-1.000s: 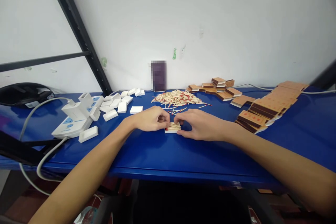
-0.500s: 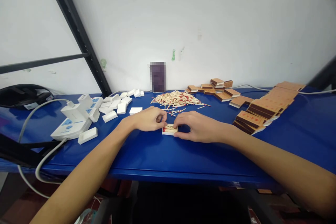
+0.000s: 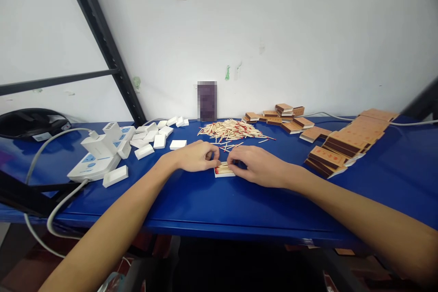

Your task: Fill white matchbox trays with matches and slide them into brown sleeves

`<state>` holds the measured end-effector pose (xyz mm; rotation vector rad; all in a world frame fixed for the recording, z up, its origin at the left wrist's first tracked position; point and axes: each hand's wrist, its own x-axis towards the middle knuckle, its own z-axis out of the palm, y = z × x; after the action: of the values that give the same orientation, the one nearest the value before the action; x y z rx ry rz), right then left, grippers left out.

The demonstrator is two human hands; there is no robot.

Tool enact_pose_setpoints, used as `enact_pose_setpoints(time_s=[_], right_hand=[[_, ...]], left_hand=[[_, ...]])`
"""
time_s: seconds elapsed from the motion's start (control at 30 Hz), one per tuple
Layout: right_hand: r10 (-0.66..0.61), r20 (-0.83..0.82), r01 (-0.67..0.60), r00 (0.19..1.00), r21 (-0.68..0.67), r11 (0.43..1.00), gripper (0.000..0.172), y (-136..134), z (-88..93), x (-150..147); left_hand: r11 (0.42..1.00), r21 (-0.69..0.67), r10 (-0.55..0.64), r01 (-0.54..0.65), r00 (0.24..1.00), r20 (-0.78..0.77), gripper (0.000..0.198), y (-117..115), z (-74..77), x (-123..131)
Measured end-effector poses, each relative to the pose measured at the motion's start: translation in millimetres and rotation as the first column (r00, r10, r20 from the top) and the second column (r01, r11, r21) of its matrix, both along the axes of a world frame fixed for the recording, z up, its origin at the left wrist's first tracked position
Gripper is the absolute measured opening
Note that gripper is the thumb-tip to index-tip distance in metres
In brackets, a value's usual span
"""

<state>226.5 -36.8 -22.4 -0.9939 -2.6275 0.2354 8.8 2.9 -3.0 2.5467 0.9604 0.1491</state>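
Observation:
A small white matchbox tray (image 3: 225, 175) filled with red-tipped matches (image 3: 224, 169) lies on the blue table between my hands. My left hand (image 3: 198, 157) is closed at the tray's left end, thumb and forefinger curled onto the match heads. At the opposite end my right hand (image 3: 258, 164) is closed too, its thumb and bent fingers on the matches and hiding that end of the tray. Just behind the hands is a loose heap of matches (image 3: 236, 129), with a few strewn in front of it.
Several empty white trays (image 3: 159, 141) are scattered at left, near a power strip (image 3: 92, 167) with chargers and cables. Brown matchbox sleeves (image 3: 328, 156) lie in rows and stacks at right. A blurred dark rectangle (image 3: 207, 101) stands against the wall behind the match heap.
My right thumb has moved from the tray's front corner up onto its right end, nearer the fingers. My left fingers stay at the left end. The view has shifted slightly.

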Motion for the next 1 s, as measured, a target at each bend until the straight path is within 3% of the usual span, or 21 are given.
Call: enact_pose_setpoints(time_s=[0.2,0.37,0.47,0.57,0.7,0.83,1.0], right_hand=[[-0.052,-0.034,0.052,0.998,-0.003,0.999,0.006,1,-3.2,-1],[-0.303,-0.173,0.306,0.937,-0.008,0.952,0.009,9,-5.5,2],[-0.362,-0.204,0.368,0.91,-0.008,0.93,0.013,14,-8.1,4],[-0.379,-0.146,0.383,0.914,0.002,0.924,0.017,19,-12.7,6],[-0.409,-0.01,0.408,0.913,0.089,0.909,0.021,29,-15.7,18],[-0.441,0.074,0.425,0.895,0.164,0.89,0.028,37,-9.8,30],[-0.318,0.016,0.307,0.948,0.212,0.928,0.03,35,-10.5,21]], left_hand=[[0.999,0.034,-0.009,0.008,1.0,0.012,0.028,0,-1.4,2],[1.0,0.02,-0.021,0.02,0.999,0.027,0.028,-3,-1.8,4],[0.999,0.03,-0.024,0.022,0.997,0.075,0.027,-2,-2.6,4],[0.976,0.183,0.072,-0.117,0.969,0.235,0.025,6,-3.5,0],[0.87,0.324,0.225,-0.371,0.884,0.41,0.023,20,-6.8,-8],[0.838,0.214,0.329,-0.502,0.777,0.536,0.026,27,-13.7,-4],[0.886,0.04,0.334,-0.461,0.697,0.634,0.031,34,-19.3,4]])
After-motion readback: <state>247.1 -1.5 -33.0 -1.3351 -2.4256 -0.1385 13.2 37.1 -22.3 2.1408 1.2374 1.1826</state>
